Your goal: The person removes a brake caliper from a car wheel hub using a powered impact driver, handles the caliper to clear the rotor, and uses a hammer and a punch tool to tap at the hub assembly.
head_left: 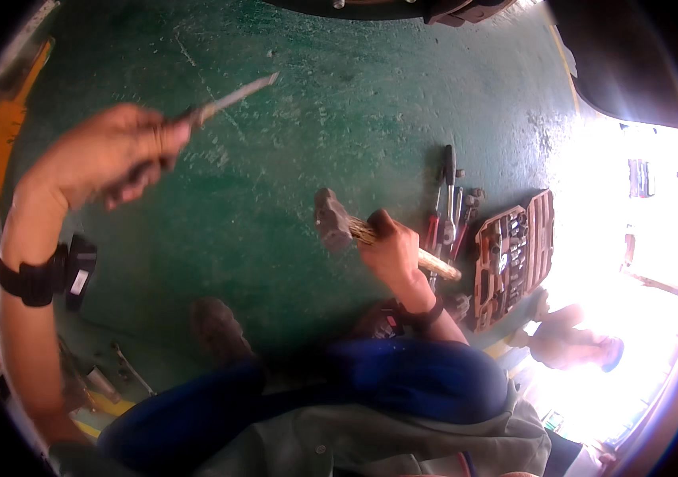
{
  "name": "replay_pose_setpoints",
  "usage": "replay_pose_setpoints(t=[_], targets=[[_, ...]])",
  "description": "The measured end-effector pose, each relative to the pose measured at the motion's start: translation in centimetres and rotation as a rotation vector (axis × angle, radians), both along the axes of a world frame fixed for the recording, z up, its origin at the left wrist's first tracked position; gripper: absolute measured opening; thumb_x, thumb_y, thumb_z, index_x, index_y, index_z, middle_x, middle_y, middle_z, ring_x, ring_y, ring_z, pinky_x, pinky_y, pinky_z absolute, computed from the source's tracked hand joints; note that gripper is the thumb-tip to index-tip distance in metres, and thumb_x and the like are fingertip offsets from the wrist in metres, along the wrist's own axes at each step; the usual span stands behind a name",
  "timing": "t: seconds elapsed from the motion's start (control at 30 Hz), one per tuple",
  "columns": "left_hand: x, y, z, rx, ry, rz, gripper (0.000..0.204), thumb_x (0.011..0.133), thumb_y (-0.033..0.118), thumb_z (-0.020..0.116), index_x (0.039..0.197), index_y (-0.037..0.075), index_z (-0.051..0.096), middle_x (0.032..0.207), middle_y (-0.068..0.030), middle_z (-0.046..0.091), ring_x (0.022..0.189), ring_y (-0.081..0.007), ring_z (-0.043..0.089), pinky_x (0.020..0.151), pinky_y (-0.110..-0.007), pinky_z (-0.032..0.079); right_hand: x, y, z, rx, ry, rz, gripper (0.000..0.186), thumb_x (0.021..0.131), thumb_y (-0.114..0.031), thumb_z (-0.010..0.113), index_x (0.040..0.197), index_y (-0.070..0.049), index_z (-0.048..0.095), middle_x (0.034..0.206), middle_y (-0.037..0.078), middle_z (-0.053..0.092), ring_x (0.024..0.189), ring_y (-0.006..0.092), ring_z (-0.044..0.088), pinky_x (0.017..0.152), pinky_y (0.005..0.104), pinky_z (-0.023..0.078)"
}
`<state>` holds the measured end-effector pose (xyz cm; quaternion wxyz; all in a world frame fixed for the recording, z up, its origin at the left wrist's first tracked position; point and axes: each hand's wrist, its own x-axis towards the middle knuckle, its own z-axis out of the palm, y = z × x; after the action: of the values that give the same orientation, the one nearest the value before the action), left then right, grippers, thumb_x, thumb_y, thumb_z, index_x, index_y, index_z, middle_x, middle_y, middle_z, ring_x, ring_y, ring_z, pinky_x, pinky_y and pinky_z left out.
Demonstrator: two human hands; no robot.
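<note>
- Left hand (136,151), toward 10 o'clock in the view: fingers curled into a fist around the rear part of a chisel (236,95); the hand is slightly blurred, and how tightly it grips I cannot tell.
- The chisel's butt is hidden inside that fist; its flat blade sticks out past the thumb and forefinger, pointing toward 2 o'clock with its slanted tip touching nothing visible.
- Right hand (393,253), just off the centre: fingers wrapped closely round the wooden handle (441,265) of a sledgehammer (333,222).
- The hammer's blocky head lies at 10 o'clock from this grip, close to the knuckles, with a bound stretch of handle between; the pale free end runs out behind the palm between 3 and 4 o'clock.
- From the chisel's tip, the hammer head is at 5 o'clock, well apart from it.
- At 2 o'clock from the right hand, a ratchet (449,167) and red-handled tools (432,232) lie together on the green floor (275,151).
- At 3 o'clock from that hand, beyond the handle's end, sits a socket case (547,234) with metal pieces in it.
- A black strap (34,284) circles the left wrist; toward 8 o'clock a wrench (134,372) lies on the floor.
- A shoe (220,327) shows between 7 and 8 o'clock, blue trousers (402,378) at 6.
</note>
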<state>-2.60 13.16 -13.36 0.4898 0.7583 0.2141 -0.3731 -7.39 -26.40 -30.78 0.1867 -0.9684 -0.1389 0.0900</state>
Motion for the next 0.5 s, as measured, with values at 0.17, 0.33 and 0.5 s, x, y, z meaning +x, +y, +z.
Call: replay_pose_setpoints(t=[0.17, 0.33, 0.5], targets=[[-4.5, 1.1, -2.1, 0.033, 0.332, -0.238, 0.03, 0.1, 0.034, 0.062, 0.094, 0.004, 0.064, 0.066, 0.0015, 0.054, 0.052, -0.0093, 0.053, 0.045, -0.026, 0.042, 0.8, -0.3, -1.7, -0.157, 0.133, 0.015, 0.024, 0.081, -0.021, 0.071, 0.094, -0.006, 0.057, 0.081, 0.017, 0.068, 0.076, 0.0398, 0.067, 0.068, 0.0494, 0.053], [-8.8, 0.8, -8.5, -0.288, 0.331, 0.04, 0.027, 0.101, 0.032, 0.06, 0.094, 0.006, 0.061, 0.069, 0.0021, 0.054, 0.056, -0.0098, 0.052, 0.049, -0.026, 0.043, 1.4, -0.4, -3.6, -0.176, 0.191, 0.126, 0.031, 0.08, -0.025, 0.074, 0.097, -0.007, 0.057, 0.083, 0.016, 0.068, 0.08, 0.0393, 0.067, 0.071, 0.0489, 0.053], [-9.3, -1.9, -12.9, -0.41, 0.305, 0.211, 0.026, 0.1, 0.032, 0.063, 0.092, 0.007, 0.058, 0.066, 0.0009, 0.053, 0.052, -0.0099, 0.053, 0.042, -0.026, 0.04, 2.1, -1.0, -3.1, -0.405, 0.135, 0.544, 0.037, 0.08, -0.027, 0.075, 0.11, -0.01, 0.061, 0.093, 0.009, 0.065, 0.099, 0.031, 0.062, 0.082, 0.0438, 0.052]])
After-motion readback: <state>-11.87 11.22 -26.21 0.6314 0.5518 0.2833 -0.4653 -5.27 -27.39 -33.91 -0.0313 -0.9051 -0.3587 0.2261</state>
